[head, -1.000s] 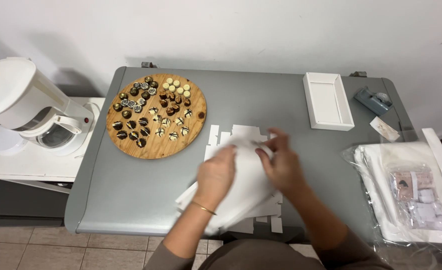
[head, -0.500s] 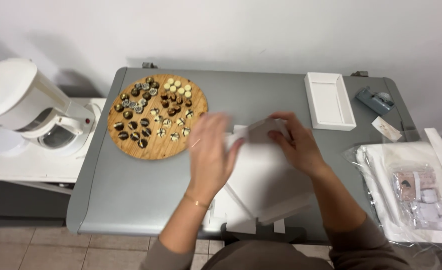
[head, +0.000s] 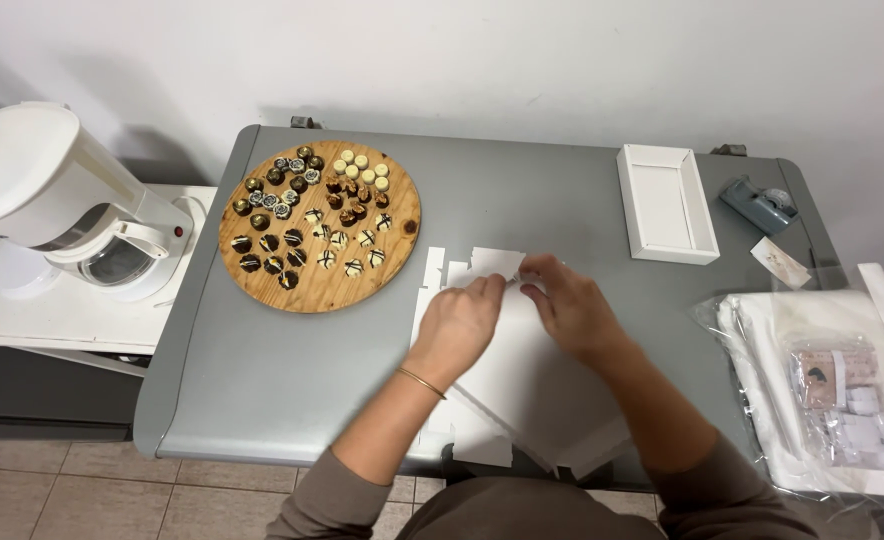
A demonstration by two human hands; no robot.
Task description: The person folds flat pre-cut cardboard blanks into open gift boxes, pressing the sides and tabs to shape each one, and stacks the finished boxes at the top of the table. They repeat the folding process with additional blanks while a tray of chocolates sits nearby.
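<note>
The flat white card (head: 522, 370) lies at the table's (head: 262, 400) near edge, overhanging it at 6 o'clock, its long axis running from about 5 to 11 o'clock, tabbed end pointing away. It looks largely unfolded, only the far flap being worked, so most folding seems left. Left hand (head: 459, 322) and right hand (head: 574, 308) meet at 12 o'clock of the card, fingers pinched on that flap. Farther off, a round board of chocolates (head: 319, 226) sits at 10 o'clock, an assembled white tray (head: 666, 202) at 1 o'clock.
</note>
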